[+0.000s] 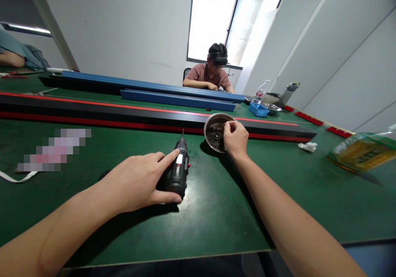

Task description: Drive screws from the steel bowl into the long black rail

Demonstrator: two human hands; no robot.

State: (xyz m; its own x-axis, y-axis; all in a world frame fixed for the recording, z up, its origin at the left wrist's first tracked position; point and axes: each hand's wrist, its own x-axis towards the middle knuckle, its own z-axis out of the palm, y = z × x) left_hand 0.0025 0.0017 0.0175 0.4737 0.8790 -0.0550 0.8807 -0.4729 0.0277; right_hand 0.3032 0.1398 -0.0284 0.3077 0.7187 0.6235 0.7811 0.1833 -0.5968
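Note:
My left hand [145,178] is closed around a black cordless drill [178,171] that lies on its side on the table. Its index finger reaches along the body near the chuck, and a thin bit points away from me. To the right is a round metal bowl [210,122] with many small dark screws [215,138] in it. My right hand [235,138] is at the bowl's right side with thumb and fingers pinched together over the inside. Whatever lies between those fingertips is too small or hidden to make out.
A long black and red bar [148,116] crosses the green table [216,219] behind the bowl. Farther back lie blue bars [176,99], a blue basket [259,110] and a water bottle [261,91]. A yellow-labelled bottle [363,151] lies right, near crumpled tissue [307,146]. A person [210,74] sits opposite.

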